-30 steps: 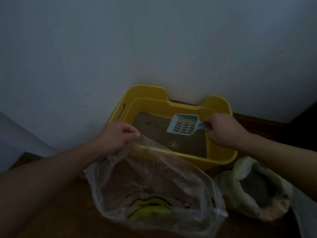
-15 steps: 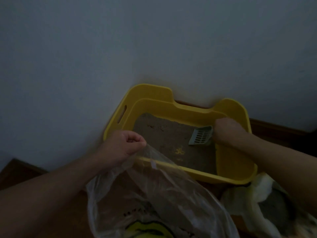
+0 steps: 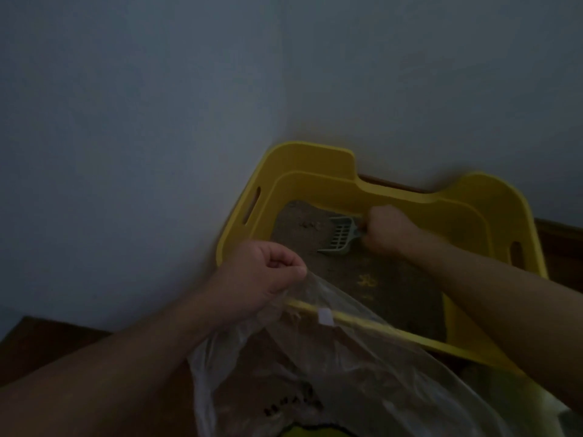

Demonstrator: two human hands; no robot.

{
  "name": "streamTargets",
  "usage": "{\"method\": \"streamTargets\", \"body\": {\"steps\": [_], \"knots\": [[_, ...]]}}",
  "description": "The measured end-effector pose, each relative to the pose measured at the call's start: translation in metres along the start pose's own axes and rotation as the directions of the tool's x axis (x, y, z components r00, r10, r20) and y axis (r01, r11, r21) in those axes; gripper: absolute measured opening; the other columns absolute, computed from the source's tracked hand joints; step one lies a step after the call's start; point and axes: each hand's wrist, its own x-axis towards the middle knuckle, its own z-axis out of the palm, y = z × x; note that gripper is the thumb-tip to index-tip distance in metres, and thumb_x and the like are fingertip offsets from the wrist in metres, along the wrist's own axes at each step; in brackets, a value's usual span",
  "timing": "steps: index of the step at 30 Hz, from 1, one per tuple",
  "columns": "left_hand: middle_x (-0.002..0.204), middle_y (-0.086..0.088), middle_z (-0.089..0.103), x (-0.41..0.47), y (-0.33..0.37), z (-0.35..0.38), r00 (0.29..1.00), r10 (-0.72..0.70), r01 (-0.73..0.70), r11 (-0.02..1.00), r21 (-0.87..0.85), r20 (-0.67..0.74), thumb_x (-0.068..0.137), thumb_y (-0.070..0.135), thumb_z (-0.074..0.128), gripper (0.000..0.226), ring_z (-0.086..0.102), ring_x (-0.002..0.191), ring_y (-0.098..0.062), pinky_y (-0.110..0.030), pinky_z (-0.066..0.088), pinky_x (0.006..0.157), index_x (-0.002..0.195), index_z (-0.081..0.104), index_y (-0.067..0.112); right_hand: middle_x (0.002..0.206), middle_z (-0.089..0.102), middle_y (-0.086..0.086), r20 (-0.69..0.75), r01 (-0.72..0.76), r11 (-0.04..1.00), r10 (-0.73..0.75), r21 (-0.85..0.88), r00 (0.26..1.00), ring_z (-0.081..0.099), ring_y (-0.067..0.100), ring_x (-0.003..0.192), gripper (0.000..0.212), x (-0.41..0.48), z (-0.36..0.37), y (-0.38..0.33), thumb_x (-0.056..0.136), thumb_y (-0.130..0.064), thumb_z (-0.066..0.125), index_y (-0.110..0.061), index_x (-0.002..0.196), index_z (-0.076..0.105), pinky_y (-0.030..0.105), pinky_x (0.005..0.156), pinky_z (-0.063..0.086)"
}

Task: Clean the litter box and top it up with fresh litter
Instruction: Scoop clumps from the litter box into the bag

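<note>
A yellow litter box (image 3: 318, 171) stands against the wall, with brown litter (image 3: 388, 294) spread over its floor. My right hand (image 3: 389, 230) grips the handle of a pale slotted scoop (image 3: 340, 236), whose blade is down in the litter near the back left corner, beside a small clump (image 3: 310, 223). My left hand (image 3: 263, 275) grips the rim of a clear plastic bag (image 3: 331, 373), holding it open at the box's near edge. The bag covers part of that edge.
A pale wall (image 3: 189, 121) rises directly behind and to the left of the box. Dark wooden floor (image 3: 47, 339) shows at the lower left and behind the box at the right. The room is dim.
My right hand has swung the scoop from the right side toward the back left of the box and lowered it into the litter. The view has moved closer. My left hand keeps hold of the bag.
</note>
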Motion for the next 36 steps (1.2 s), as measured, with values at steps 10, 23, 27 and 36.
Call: {"method": "streamTargets", "body": {"steps": [10,23,27,36], "knots": [[0.051,0.01,0.06,0.001,0.003,-0.001,1.0,-0.017,0.018,0.998,-0.057,0.026,0.085,0.006,0.073,0.014,0.048,0.045,0.003,-0.012,0.038,0.046,0.075,0.073,0.016,0.099,0.07,0.011,-0.025,0.072,0.986,-0.069,0.151,0.997,0.064,0.024,0.083,0.028,0.024,0.022,-0.035,0.091,-0.012,0.057,-0.012,0.116,0.072,0.04,0.075,0.059],[0.058,0.003,0.064,0.001,0.001,-0.001,1.0,-0.018,0.018,0.999,-0.041,0.013,0.084,0.008,0.075,0.015,0.053,0.054,-0.005,-0.018,0.043,0.051,0.073,0.075,0.018,0.13,0.065,0.008,-0.096,0.124,0.904,-0.092,0.41,0.991,0.061,0.025,0.11,0.036,0.013,0.033,-0.024,0.095,-0.007,0.056,-0.014,0.129,0.066,0.037,0.092,0.05],[0.061,0.001,0.064,-0.001,0.003,-0.001,1.0,-0.02,0.02,1.0,-0.011,0.005,0.086,0.012,0.074,0.009,0.054,0.056,-0.007,-0.02,0.044,0.053,0.079,0.075,0.017,0.132,0.064,0.007,-0.132,0.167,0.892,-0.122,0.42,0.984,0.059,0.024,0.113,0.035,0.004,0.028,-0.022,0.094,-0.007,0.059,-0.016,0.128,0.066,0.034,0.091,0.046],[0.054,0.006,0.061,-0.005,0.007,0.003,0.999,-0.012,0.012,1.0,0.002,-0.034,0.086,0.008,0.074,0.009,0.05,0.048,-0.001,-0.015,0.041,0.048,0.078,0.074,0.014,0.128,0.065,0.005,-0.192,0.171,0.893,-0.097,0.416,0.977,0.06,0.021,0.111,0.037,-0.03,0.011,0.005,0.092,-0.01,0.064,-0.018,0.128,0.067,0.03,0.091,0.044]]}}
